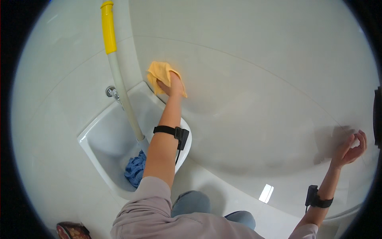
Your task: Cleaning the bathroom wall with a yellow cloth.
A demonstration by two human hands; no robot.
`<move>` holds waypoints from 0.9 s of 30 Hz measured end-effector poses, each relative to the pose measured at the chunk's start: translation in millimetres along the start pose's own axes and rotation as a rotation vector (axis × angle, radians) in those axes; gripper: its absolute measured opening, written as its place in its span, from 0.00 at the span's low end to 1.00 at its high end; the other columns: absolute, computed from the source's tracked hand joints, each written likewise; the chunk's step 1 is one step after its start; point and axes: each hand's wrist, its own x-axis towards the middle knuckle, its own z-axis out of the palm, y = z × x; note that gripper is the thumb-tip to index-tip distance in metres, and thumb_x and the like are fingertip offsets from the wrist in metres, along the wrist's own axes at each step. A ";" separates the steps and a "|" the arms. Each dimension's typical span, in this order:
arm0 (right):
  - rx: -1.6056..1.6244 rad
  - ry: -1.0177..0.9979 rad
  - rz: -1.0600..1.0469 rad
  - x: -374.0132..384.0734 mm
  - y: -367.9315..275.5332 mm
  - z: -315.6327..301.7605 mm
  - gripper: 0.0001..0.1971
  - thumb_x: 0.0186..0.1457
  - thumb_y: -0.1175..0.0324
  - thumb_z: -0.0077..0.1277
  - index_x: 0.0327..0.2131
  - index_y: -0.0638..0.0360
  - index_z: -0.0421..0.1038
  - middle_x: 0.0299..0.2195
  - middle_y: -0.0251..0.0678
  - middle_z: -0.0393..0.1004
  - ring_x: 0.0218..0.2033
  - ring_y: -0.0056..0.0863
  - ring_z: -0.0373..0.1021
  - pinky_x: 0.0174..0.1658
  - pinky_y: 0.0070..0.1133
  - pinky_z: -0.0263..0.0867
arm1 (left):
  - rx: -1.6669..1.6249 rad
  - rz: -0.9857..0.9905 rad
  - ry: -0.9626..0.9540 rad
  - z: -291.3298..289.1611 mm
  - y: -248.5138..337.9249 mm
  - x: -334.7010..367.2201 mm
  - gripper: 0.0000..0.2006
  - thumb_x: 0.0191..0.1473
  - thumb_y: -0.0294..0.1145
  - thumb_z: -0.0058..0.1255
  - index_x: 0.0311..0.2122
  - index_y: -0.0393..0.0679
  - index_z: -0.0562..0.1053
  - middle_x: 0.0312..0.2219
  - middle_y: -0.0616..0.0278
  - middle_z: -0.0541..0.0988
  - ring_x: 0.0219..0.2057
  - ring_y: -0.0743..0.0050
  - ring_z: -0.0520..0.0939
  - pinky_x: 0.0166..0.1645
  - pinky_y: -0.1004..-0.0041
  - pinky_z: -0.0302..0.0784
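My left hand (173, 85) reaches far out over the white sink and presses a yellow cloth (160, 71) to the glossy pale wall (238, 99), just above the sink's corner. Part of the fingers is covered by the cloth's folds. Off to the right, my right hand (351, 149) is raised close to the wall, its fingers loosely bent and apart, with nothing in them. Each forearm wears a black strap with a small box.
A mop with a yellow grip (108, 30) and pale pole leans in the sink (107, 137); its blue mop head (136, 169) rests in the basin. A chrome tap (113, 93) juts from the left wall. A red patterned item (73, 230) lies at bottom left.
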 end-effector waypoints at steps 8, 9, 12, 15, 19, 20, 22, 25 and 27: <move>0.113 0.009 0.081 -1.5 -15.3 -6.7 0.12 0.53 0.77 0.48 0.42 0.63 0.61 0.44 0.44 0.62 0.46 0.33 0.62 0.45 0.23 0.64 | 0.393 0.477 -0.387 13.3 20.6 -129.9 0.30 0.53 0.46 0.46 0.58 0.43 0.55 0.57 0.54 0.57 0.57 0.57 0.59 0.60 0.60 0.54; 0.096 0.006 0.074 -0.3 -16.6 -7.4 0.12 0.53 0.77 0.48 0.42 0.63 0.61 0.44 0.44 0.62 0.46 0.33 0.62 0.45 0.23 0.64 | 0.409 0.637 -0.431 19.7 28.3 -150.7 0.31 0.52 0.46 0.46 0.57 0.43 0.56 0.56 0.53 0.58 0.57 0.56 0.59 0.60 0.59 0.53; 0.172 0.052 0.051 4.1 -22.8 -6.4 0.12 0.52 0.79 0.47 0.41 0.63 0.61 0.41 0.41 0.63 0.45 0.33 0.62 0.45 0.26 0.64 | 0.411 1.064 -0.463 25.7 48.1 -205.1 0.32 0.49 0.48 0.48 0.56 0.43 0.58 0.55 0.51 0.60 0.57 0.53 0.60 0.60 0.55 0.52; 0.023 -0.021 -0.067 12.4 -41.1 -13.4 0.11 0.50 0.79 0.49 0.39 0.62 0.63 0.38 0.40 0.64 0.43 0.36 0.63 0.44 0.29 0.63 | 0.395 1.238 -0.497 24.1 50.0 -230.9 0.33 0.47 0.51 0.49 0.55 0.43 0.61 0.54 0.49 0.63 0.57 0.50 0.61 0.61 0.51 0.50; 0.142 -0.139 -0.056 -1.2 -99.0 -11.0 0.16 0.40 0.80 0.53 0.36 0.62 0.65 0.33 0.40 0.67 0.38 0.38 0.66 0.40 0.30 0.61 | 0.483 1.286 -0.484 21.2 32.6 -236.7 0.40 0.47 0.54 0.49 0.61 0.43 0.52 0.57 0.49 0.59 0.60 0.47 0.55 0.62 0.50 0.44; 0.205 -0.184 -0.103 -2.8 -116.0 -5.0 0.16 0.36 0.81 0.53 0.34 0.62 0.66 0.31 0.40 0.69 0.34 0.38 0.67 0.38 0.29 0.62 | 0.476 1.232 -0.598 15.9 37.8 -235.8 0.40 0.46 0.55 0.49 0.61 0.44 0.53 0.58 0.50 0.57 0.60 0.46 0.54 0.63 0.49 0.42; 0.350 -0.373 -0.058 -5.5 -152.4 8.6 0.14 0.34 0.80 0.53 0.30 0.57 0.70 0.31 0.38 0.72 0.32 0.35 0.70 0.34 0.27 0.65 | 0.433 1.227 -0.624 7.4 46.3 -235.4 0.36 0.46 0.53 0.49 0.58 0.44 0.57 0.56 0.50 0.61 0.59 0.47 0.57 0.61 0.50 0.47; 0.511 -0.583 -0.084 -10.5 -185.4 29.2 0.15 0.39 0.80 0.51 0.36 0.58 0.69 0.35 0.39 0.72 0.34 0.36 0.71 0.32 0.26 0.68 | 0.335 1.212 -0.706 2.8 59.3 -230.1 0.33 0.45 0.50 0.51 0.56 0.46 0.63 0.52 0.51 0.66 0.56 0.47 0.62 0.58 0.51 0.53; 0.606 -0.550 -0.022 -8.8 -202.7 47.9 0.17 0.43 0.80 0.48 0.41 0.60 0.67 0.39 0.42 0.71 0.35 0.39 0.70 0.33 0.27 0.68 | 0.318 1.245 -0.705 -9.7 69.5 -219.3 0.31 0.43 0.47 0.55 0.54 0.48 0.66 0.49 0.54 0.69 0.54 0.49 0.64 0.57 0.52 0.56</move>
